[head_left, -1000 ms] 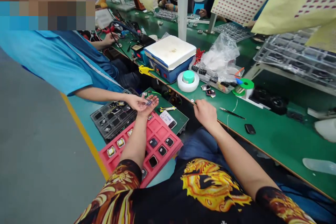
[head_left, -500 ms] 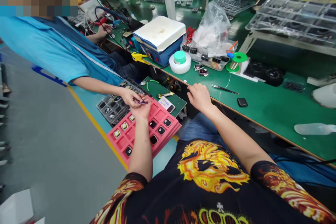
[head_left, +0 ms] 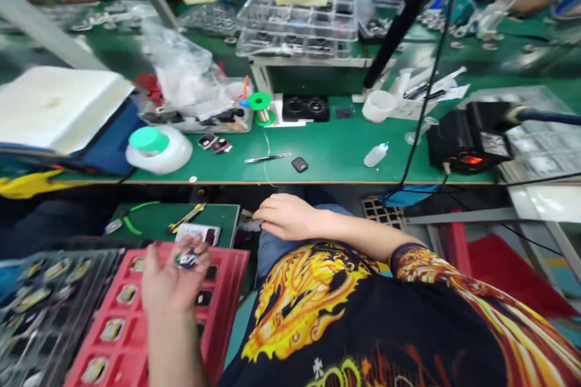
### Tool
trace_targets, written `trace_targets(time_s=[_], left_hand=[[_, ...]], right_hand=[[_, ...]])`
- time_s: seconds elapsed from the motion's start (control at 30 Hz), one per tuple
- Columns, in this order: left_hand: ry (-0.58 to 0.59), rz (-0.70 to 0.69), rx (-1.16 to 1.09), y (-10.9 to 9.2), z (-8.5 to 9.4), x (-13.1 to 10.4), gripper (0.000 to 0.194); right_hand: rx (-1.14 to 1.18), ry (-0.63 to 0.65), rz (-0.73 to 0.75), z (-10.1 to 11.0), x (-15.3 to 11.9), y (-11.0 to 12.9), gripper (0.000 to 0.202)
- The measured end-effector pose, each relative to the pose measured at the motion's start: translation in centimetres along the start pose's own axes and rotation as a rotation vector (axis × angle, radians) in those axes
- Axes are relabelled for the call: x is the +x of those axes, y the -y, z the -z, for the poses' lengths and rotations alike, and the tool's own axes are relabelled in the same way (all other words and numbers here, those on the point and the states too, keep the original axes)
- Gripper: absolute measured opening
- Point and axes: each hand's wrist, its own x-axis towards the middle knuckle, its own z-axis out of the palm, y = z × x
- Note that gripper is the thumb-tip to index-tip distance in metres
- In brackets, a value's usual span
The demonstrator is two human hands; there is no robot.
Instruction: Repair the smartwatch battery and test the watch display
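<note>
My left hand is palm up above a pink tray, its fingers curled around a small dark watch part. Square watch pieces with pale faces sit in the tray's pockets; my forearm hides some of the others. Empty and loosely bent, my right hand hovers over my lap just below the bench edge. On the green bench beyond it lie tweezers and a black square watch piece.
A dark parts tray adjoins the pink one. On a lower board are a yellow cutter and green-handled pliers. Along the bench stand a white bottle, a solder spool, a small dropper bottle and a black soldering station.
My view has swung right towards the bench. My left hand has come away from the co-worker's hand with the watch part in it. My right hand remains near the bench edge.
</note>
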Motion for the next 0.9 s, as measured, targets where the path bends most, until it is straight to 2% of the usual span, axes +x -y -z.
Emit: trace_targets(time_s=[0.07,0.13,0.2,0.27,0.33,0.4,0.47,0.57,0.77,0.9], left_hand=[[0.107,0.033,0.148,0.5,-6.5,-0.4,0.067],[0.327,0.048,0.286,0.8,-13.8,0.0,0.074],[0.545,0.084,0.413,1.0,-20.9,1.5,0.083],[0.706,0.118,0.479,1.3,-27.1,3.7,0.086],[0.827,0.169,0.499,1.9,-32.2,5.9,0.087],[0.918,0.211,0.512,2.5,-36.1,7.7,0.087],[0.985,0.251,0.544,3.2,-38.6,9.2,0.086],[1.043,0.334,0.617,3.9,-40.4,10.7,0.083],[1.061,0.391,0.634,4.5,-40.4,11.4,0.075],[1.044,0.376,0.590,4.6,-40.1,11.2,0.069]], right_hand=[[0.067,-0.138,-0.013,3.5,-0.9,-1.0,0.022],[0.144,-0.266,-0.044,7.1,-0.8,-2.6,0.022],[0.175,-0.368,-0.077,10.1,0.0,-4.7,0.026],[0.128,-0.430,-0.109,12.2,1.0,-7.0,0.034],[0.029,-0.444,-0.143,13.4,1.8,-9.3,0.042],[-0.085,-0.427,-0.193,14.1,1.9,-11.3,0.046],[-0.173,-0.412,-0.267,14.2,1.6,-12.9,0.045],[-0.204,-0.427,-0.363,13.6,0.7,-14.6,0.041],[-0.187,-0.532,-0.456,12.1,0.0,-15.3,0.029],[-0.181,-0.545,-0.496,12.0,-0.1,-15.1,0.032]])
